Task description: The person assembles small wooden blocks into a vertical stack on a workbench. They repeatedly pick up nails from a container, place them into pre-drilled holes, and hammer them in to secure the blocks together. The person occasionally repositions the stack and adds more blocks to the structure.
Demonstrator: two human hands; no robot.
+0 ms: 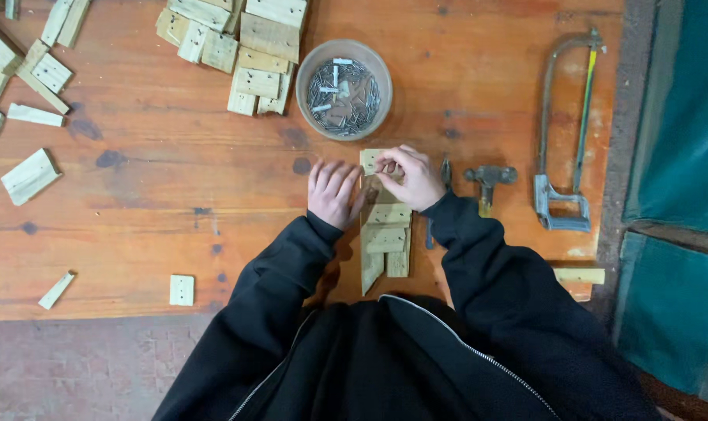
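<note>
1. Left hand (334, 193): flat on orange wooden table (174, 179), fingers spread, palm down, touching left edge of the row of wood pieces (385, 238).
2. Right hand (411, 178): fingers curled, pinching the top small wood block (370, 160) at its right edge; any nail between the fingertips too small to tell.
3. Small wood block: pale, roughly square, just below the bowl, at the far end of the row of wood pieces.
4. Row of wood pieces: several pale slats laid across each other, running from the hands toward the body, between the two black sleeves (478, 257).
5. Plastic bowl (344, 90): round, translucent, full of grey nails, just beyond the hands, apart from them.
6. Hammer (489, 181): metal head, short handle, lying just right of the right hand, not touched.
7. Dark thin tool (446, 173): between right wrist and hammer, partly hidden by sleeve; kind unclear.
8. Hacksaw (564, 132): lying lengthwise near right table edge, well apart from hands.
9. Pile of wood offcuts (237, 47): top centre, left of the bowl, some with nail holes.
10. More scattered offcuts (30, 175): along left side of table; one small square piece (181, 290) near front edge.
11. Single slat (580, 275): at right front corner of table.
12. Teal surface (681, 195): right of the table.
</note>
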